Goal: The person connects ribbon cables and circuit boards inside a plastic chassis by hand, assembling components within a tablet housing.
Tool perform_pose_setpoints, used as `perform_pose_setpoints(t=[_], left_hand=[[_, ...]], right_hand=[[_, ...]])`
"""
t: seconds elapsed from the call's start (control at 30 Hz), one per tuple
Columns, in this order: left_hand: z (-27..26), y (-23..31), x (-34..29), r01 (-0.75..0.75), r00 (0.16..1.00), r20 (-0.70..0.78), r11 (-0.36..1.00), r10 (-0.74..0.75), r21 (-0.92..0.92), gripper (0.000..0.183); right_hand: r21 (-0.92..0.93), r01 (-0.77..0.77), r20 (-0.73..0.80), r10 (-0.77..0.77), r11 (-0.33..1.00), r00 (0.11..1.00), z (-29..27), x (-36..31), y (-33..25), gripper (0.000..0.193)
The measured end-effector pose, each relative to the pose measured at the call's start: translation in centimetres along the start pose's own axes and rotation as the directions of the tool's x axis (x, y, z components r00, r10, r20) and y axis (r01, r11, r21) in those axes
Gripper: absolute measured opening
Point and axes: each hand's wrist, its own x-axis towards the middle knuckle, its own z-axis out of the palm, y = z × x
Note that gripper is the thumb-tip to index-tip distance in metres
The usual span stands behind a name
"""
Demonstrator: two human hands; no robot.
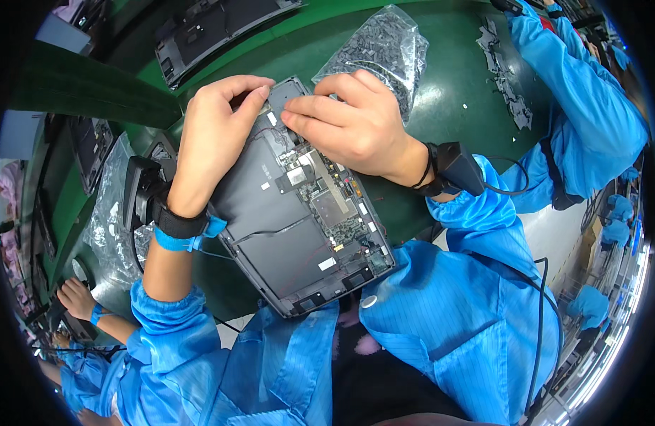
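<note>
At between eight and nine o'clock in the view, a co-worker's hand [77, 298] with a blue wrist strap is reaching over the bench. At nine o'clock, a clear plastic bag [113, 231] is lying crumpled. At ten o'clock, the left hand [217, 128] is bending its thumb and forefinger together at the far end of the dark device; I cannot tell whether they are grasping its edge or a small part. Beyond it, at eleven o'clock, another dark casing [224, 32] is lying on the green bench [448, 106].

The opened dark device [253, 202] is slanting across the middle, its near end resting close to the person's blue smock [441, 305]. White labels are showing on it: a small one [265, 186] toward its ten o'clock and a larger one [327, 263] toward five. Faint printing is showing on its dark panel, too small to make out. A circuit board [334, 206] is sitting at its three o'clock.

Toward twelve, the right hand [359, 124] is curling, its fingertips meeting over the device; what they are pinching, if anything, is hidden. Just past it, a bag of small dark parts [377, 53] is lying. Toward two o'clock, grey strip-like pieces [505, 78] are lying near a co-worker's blue sleeve [569, 71].
</note>
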Motion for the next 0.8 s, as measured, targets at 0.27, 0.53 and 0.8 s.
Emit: perform_pose_setpoints(t=[0.27, 0.53, 0.8], left_hand=[[0.3, -0.4, -1.1, -0.142, 0.988, -0.055, 0.988, 0.145, 0.059, 0.020], [1.0, -0.1, -1.1, -0.266, 0.936, -0.138, 0.908, 0.324, 0.325, 0.015], [1.0, -0.2, -0.2, -0.257, 0.950, -0.115, 0.937, 0.289, 0.236, 0.015]], right_hand=[[-0.101, -0.069, 0.049, 0.074, 0.993, 0.996, -0.7, -0.1, -1.5, 0.016], [-0.120, -0.057, 0.157, 0.076, 0.991, 0.985, -1.6, 0.7, -1.8, 0.018], [-0.013, 0.064, 0.629, -0.042, 0.998, 0.776, -3.1, 2.8, -0.5, 0.025]])
